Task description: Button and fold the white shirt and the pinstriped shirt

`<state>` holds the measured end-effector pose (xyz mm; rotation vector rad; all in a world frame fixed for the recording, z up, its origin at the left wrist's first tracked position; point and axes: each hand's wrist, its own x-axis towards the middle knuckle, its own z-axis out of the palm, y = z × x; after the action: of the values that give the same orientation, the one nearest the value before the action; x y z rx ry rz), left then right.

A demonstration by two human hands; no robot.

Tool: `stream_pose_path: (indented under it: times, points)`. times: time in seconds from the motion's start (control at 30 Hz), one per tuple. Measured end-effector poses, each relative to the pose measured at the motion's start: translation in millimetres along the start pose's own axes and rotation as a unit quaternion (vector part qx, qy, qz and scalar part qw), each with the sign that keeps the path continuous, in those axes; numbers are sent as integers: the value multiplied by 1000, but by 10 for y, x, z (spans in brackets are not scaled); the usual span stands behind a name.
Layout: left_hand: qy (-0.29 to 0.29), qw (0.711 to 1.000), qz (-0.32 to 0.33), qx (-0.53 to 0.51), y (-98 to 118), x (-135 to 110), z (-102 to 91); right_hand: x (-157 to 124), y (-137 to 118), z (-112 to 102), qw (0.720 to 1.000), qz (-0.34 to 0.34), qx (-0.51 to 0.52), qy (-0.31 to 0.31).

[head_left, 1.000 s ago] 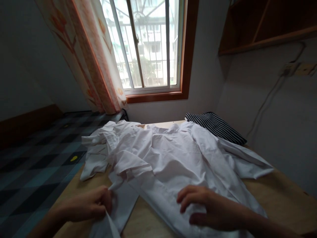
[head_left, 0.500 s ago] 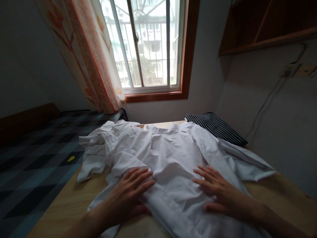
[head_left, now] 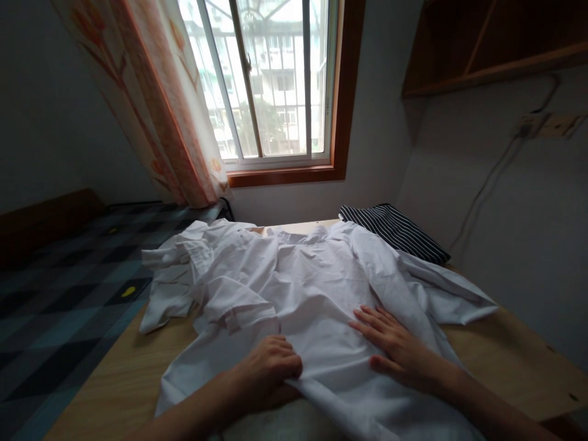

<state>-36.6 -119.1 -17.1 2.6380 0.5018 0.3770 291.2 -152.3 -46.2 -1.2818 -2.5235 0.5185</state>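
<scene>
A white long-sleeved shirt [head_left: 321,288] lies spread and wrinkled over the wooden table, its collar at the far end. My left hand [head_left: 271,370] is closed on the shirt's edge near the front, pinching the cloth between thumb and fingers. The fabric pulls into a fold from that grip. My right hand [head_left: 390,346] rests flat on the right half of the shirt, fingers stretched out. One sleeve [head_left: 459,297] reaches out to the right; on the left the cloth is bunched, with a cuff folded inward.
Pale wooden tabletop [head_left: 519,355] shows on both sides. A black-and-white striped folded cloth [head_left: 395,233] lies at the back right. At left is a bed with a checked cover [head_left: 68,306]. Beyond are a curtain [head_left: 156,104] and window [head_left: 275,86]; a wall shelf [head_left: 496,55] hangs at right.
My left hand has gone from spread fingers on the cloth to closed on the shirt's edge. My right hand stays on the shirt and now lies flatter. The view has shifted slightly.
</scene>
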Motion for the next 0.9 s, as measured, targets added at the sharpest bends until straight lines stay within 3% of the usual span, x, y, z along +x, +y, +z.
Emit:
stream_pose_path:
  times: [0.13,0.2,0.33,0.43,0.53,0.6,0.67,0.8,0.83,0.9]
  points:
    - [63,989,-80,-103,94,-180,-413,-11,52,23,999,18,19,29]
    - [69,977,-126,-156,120,-302,-577,-19,74,24,997,32,49,57]
    - [92,961,-207,-158,75,-459,-657,-72,52,-35,992,21,86,90]
    - [200,944,-257,-60,-8,-447,-634,-162,-51,-97,997,-24,62,38]
    - [328,887,-323,35,-85,-364,-691,-252,-185,-105,997,-58,42,-32]
    - [383,849,-359,63,-127,-287,-773,-287,-248,-77,998,-54,30,-31]
    - [391,840,-371,68,-166,-197,-867,-302,-268,-47,999,-38,25,20]
    - [331,877,-344,57,-262,8,-1064,-320,-139,-127,980,32,99,168]
    - [317,886,-336,43,-290,56,-1119,-325,-73,-194,964,74,135,219]
    - [300,897,-324,-2,-344,134,-1239,-328,87,-373,903,169,210,334]
